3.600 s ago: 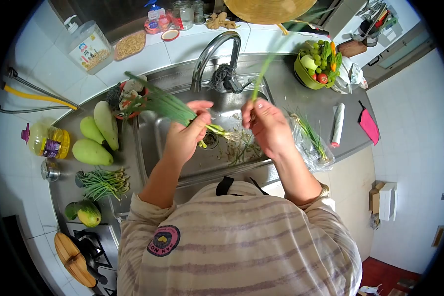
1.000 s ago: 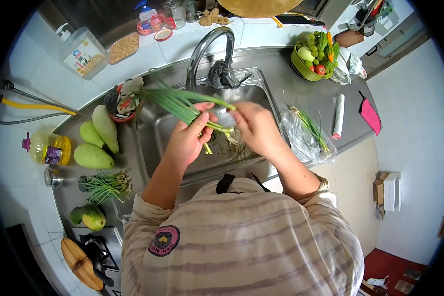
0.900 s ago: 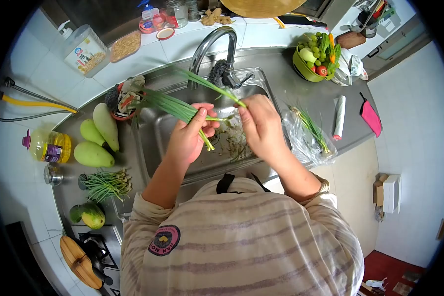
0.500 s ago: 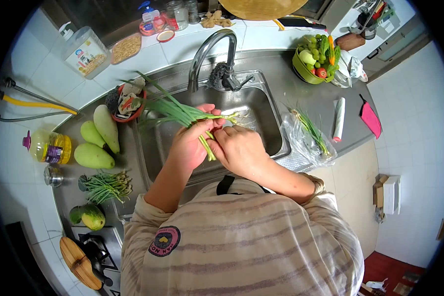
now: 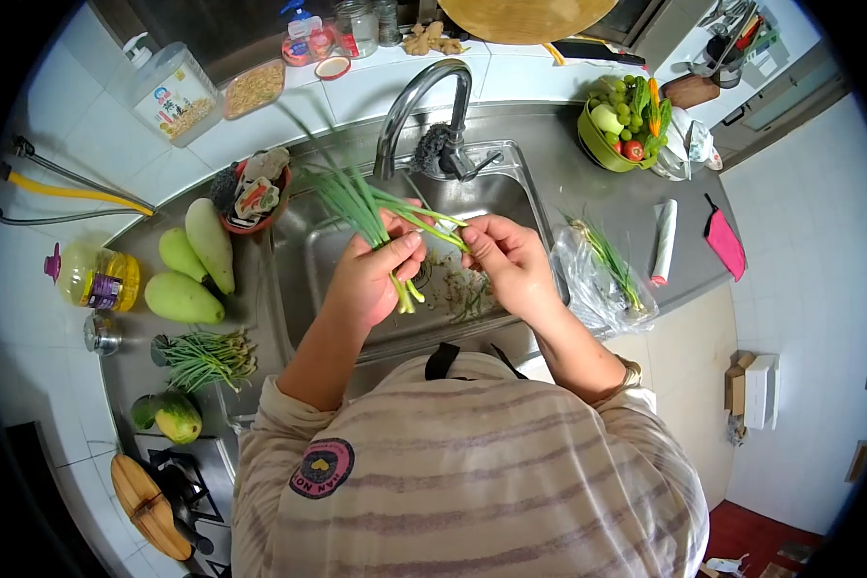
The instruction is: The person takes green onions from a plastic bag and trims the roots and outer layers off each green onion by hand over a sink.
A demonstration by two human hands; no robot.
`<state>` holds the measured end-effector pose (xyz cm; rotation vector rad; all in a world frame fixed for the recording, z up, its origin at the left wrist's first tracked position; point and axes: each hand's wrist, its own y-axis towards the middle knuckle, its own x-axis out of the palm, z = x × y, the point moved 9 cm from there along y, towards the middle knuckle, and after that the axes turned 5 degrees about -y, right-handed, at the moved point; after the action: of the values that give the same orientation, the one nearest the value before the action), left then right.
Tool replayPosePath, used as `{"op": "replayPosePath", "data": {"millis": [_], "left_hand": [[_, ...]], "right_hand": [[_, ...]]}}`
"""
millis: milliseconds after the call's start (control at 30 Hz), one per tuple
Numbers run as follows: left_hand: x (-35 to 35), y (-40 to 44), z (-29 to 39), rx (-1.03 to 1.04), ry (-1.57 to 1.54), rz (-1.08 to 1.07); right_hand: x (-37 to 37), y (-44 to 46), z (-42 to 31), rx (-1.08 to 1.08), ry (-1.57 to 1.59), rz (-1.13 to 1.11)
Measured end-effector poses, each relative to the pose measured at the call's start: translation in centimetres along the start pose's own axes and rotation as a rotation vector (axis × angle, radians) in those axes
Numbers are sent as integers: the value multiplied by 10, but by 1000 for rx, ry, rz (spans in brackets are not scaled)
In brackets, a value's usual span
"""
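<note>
My left hand [image 5: 374, 275] is closed around a bunch of scallions [image 5: 354, 204] above the sink. Their long green leaves point up and left, and several pale stalk ends stick out below my fingers. My right hand [image 5: 512, 268] pinches the pale ends of a few stalks that stretch across to the right from the bunch. Under both hands, roots and peeled scraps [image 5: 464, 291] lie on the bottom of the steel sink [image 5: 303, 313]. The faucet [image 5: 424, 91] curves over the sink just beyond the scallions.
More scallions [image 5: 607, 255] lie on a plastic bag right of the sink. A green basket of vegetables and fruit [image 5: 597, 144] stands behind them. On the left are pale gourds [image 5: 185, 297], a pile of short scallions [image 5: 207, 358], an oil bottle [image 5: 91, 277] and a red bowl [image 5: 284, 197].
My right hand has moved right, away from my left, drawing a few stalks sideways. The root tuft seen at their ends before no longer shows. Scraps on the sink bottom are now uncovered.
</note>
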<state>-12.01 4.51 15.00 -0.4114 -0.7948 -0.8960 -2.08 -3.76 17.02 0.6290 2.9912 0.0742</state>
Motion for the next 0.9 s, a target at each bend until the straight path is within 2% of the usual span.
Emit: {"op": "replayPosePath", "data": {"millis": [133, 200, 300, 433, 533, 600, 633, 700, 733, 800, 833, 900], "left_hand": [[5, -1, 4, -7, 8, 55], [7, 0, 0, -33, 39, -31], [3, 2, -2, 5, 71, 43], [1, 1, 2, 6, 20, 18], [-7, -2, 8, 25, 16, 130], [-12, -1, 10, 46, 7, 142], [-11, -1, 10, 44, 8, 140], [-8, -3, 10, 55, 16, 143], [-8, -3, 9, 52, 17, 141], [-9, -4, 8, 59, 9, 146], [-8, -5, 8, 59, 10, 145], [-8, -7, 7, 50, 57, 149]], "right_hand": [[-5, -2, 7, 16, 69, 64], [-4, -3, 8, 33, 90, 64], [9, -6, 13, 83, 78, -84], [10, -6, 6, 80, 215, -121], [7, -8, -3, -4, 173, -153], [7, -10, -4, -17, -21, -164], [6, -10, -7, -17, -20, -161], [9, -10, -11, -40, -389, -184], [8, -9, -10, -40, -389, -180], [6, -9, -29, -301, -603, -73], [7, -8, -29, -301, -603, -72], [6, -13, -48, -495, -750, 76]]}}
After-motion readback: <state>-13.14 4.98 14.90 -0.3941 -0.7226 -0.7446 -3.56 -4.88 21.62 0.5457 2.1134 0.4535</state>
